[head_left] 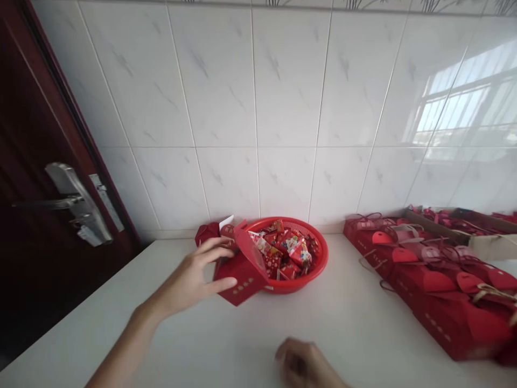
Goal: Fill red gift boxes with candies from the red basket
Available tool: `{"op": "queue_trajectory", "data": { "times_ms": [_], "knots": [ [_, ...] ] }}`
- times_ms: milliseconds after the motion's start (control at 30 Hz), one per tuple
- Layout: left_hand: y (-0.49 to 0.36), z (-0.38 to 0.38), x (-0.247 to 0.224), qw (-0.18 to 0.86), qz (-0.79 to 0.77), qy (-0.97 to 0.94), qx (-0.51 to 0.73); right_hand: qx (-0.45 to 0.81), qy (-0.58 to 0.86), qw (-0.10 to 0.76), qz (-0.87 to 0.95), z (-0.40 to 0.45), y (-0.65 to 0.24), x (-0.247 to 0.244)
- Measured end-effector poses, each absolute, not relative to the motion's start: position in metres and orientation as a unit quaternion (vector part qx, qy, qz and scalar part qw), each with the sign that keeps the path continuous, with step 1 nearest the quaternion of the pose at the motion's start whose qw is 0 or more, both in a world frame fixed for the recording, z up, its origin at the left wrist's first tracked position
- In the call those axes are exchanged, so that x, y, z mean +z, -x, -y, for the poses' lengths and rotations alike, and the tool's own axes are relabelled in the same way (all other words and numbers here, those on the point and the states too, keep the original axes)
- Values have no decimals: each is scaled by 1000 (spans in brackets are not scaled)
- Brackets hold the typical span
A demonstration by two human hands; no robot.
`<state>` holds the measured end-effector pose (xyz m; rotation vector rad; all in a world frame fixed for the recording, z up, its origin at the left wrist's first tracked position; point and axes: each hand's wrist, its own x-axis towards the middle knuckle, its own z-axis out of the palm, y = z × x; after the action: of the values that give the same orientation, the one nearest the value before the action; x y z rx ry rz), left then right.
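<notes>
Closest to you, low over the pale surface [343, 328], your right hand [302, 361] is blurred with its fingers curled inward; whether it has hold of anything cannot be made out. Farther off and to the left, your left hand [208, 269] is partly spread around a red box [246, 280], with your thumb along its front face and your fingers over its left side, so that you have it between them. The box has a raised flap and gold lettering, and it stands just before the left side of a red plastic basket [323, 256] filled with wrapped sweets [285, 250]. Over to your right, red boxes [428, 285] tied with cords sit close together in rows. Beyond these you have a light carton [490, 248]. Behind the surface rises a white tiled wall [283, 108], and at your far left is a dark door [36, 118] with a metal handle [76, 202].
</notes>
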<state>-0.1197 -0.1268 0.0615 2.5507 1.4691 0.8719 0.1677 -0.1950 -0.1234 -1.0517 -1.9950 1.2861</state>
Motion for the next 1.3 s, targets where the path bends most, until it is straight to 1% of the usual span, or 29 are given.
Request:
{"op": "queue_trajectory", "data": {
  "times_ms": [100, 133, 200, 333, 433, 500, 633, 800, 933, 1067, 1200, 1300],
  "knots": [
    [85, 160, 55, 49, -466, -850, 243, 386, 429, 439, 688, 192, -172, -108],
    [77, 170, 53, 52, -463, -852, 238, 358, 438, 483, 669, 192, -174, -103],
    [64, 186, 49, 69, -456, -857, 230, 319, 442, 536, 645, 194, -178, -93],
    [48, 202, 37, 113, -446, -866, 198, 285, 415, 561, 657, 201, -182, -84],
    [40, 202, 22, 123, -455, -861, 190, 215, 420, 572, 671, 204, -181, -82],
    [36, 198, 12, 120, -466, -852, 206, 159, 420, 581, 679, 204, -180, -82],
    [30, 189, 4, 117, -481, -835, 241, 77, 371, 560, 737, 206, -180, -81],
    [25, 181, 3, 146, -479, -829, 249, 23, 344, 466, 814, 210, -173, -76],
    [22, 178, -1, 169, -470, -832, 239, 23, 380, 396, 836, 208, -167, -74],
    [20, 175, -7, 190, -462, -829, 252, 42, 407, 349, 843, 206, -165, -75],
    [19, 171, -12, 209, -459, -815, 287, 54, 415, 328, 847, 207, -165, -74],
    [22, 169, -15, 239, -456, -803, 300, 66, 426, 337, 837, 207, -166, -72]
  ]
}}
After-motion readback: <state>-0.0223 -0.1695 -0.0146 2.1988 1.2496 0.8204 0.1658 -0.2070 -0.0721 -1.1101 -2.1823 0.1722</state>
